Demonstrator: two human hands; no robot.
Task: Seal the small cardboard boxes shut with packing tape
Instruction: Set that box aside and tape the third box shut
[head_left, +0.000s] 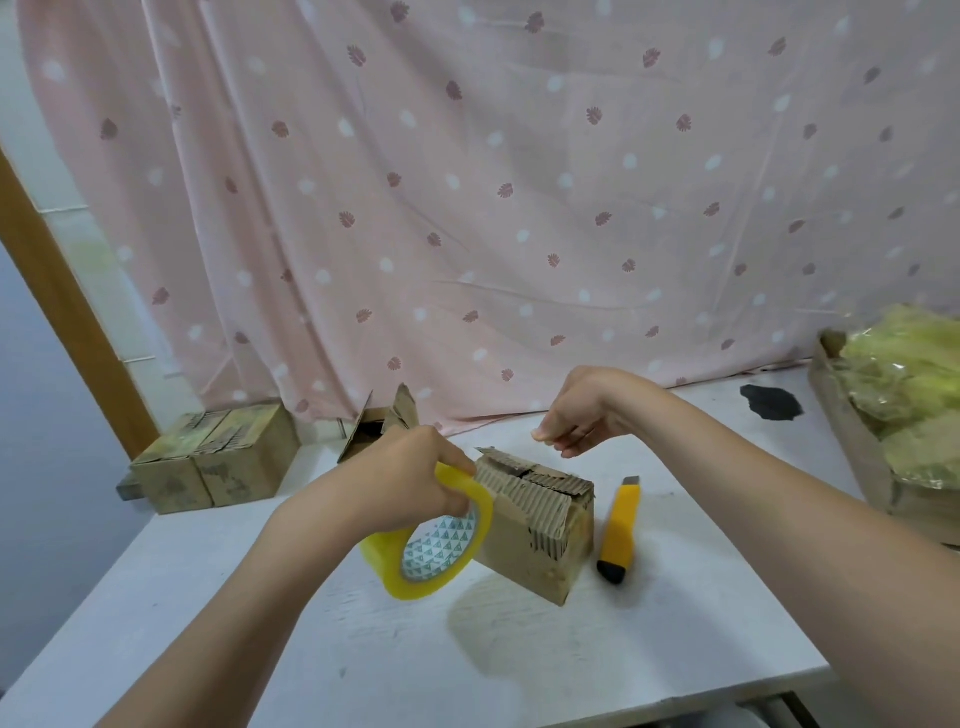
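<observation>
Several things crowd the white worktop (519, 649) around the small cardboard box (540, 525), which sits near its middle. Just right of the box lies a yellow utility knife (619, 530), its long axis running front to back, black butt end toward the person. Behind and left of the box stands another box with open flaps (382, 423), and farther left of it a pair of closed boxes (213, 460) at the worktop's far left edge. Well to the right of the box a cardboard tray (852, 447) holds crumpled yellowish clear plastic (914, 395); a dark patch (771, 402) marks the worktop beside it. A pink patterned curtain (467, 182) hangs behind everything.

The box lies with one corner toward the person, its torn corrugated top flaps folded shut, the seam running away to the right.

At the box's left end, the left hand (415, 478) grips a roll of yellowish packing tape (431, 540), fingers curled over its rim; the roll touches the box. Above the box's far edge, the right hand (576, 415) hovers with fingers curled in a pinch; whether it holds a tape end, I cannot tell.
</observation>
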